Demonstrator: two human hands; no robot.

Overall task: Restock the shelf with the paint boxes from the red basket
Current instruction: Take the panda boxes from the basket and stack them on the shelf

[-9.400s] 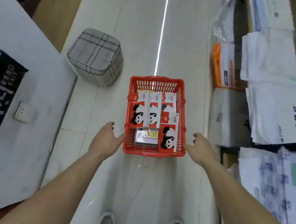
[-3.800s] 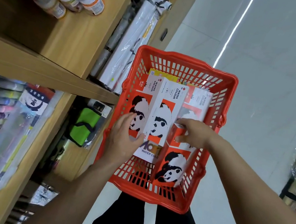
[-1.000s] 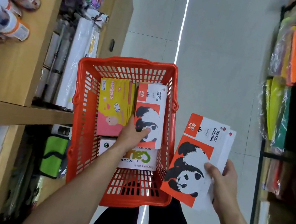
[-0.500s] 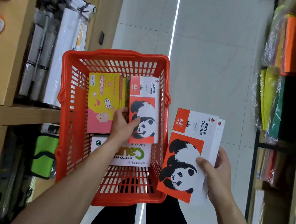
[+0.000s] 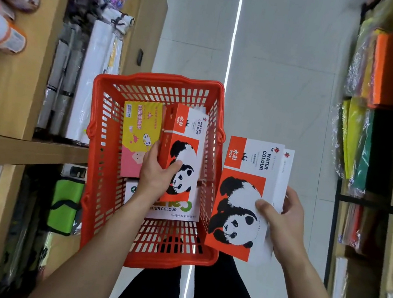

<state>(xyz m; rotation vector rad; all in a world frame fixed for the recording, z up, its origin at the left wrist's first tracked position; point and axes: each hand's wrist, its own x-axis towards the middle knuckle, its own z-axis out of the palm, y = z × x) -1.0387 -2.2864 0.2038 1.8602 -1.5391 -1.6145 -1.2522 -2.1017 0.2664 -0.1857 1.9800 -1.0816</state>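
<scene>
Left hand [image 5: 155, 175] grips one orange-and-white panda paint box [image 5: 185, 147] lengthwise above the red plastic basket [image 5: 101, 159]; right hand [image 5: 284, 222] clasps the stacked panda boxes [image 5: 244, 182] alongside.

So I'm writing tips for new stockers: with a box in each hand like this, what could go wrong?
1. The right hand pinches a stack of panda boxes near one edge, outside the basket; the back one could slide out and drop.
2. The left hand grips another panda box tilted up on its side; lifting it may drag the yellow box beside it.
</scene>
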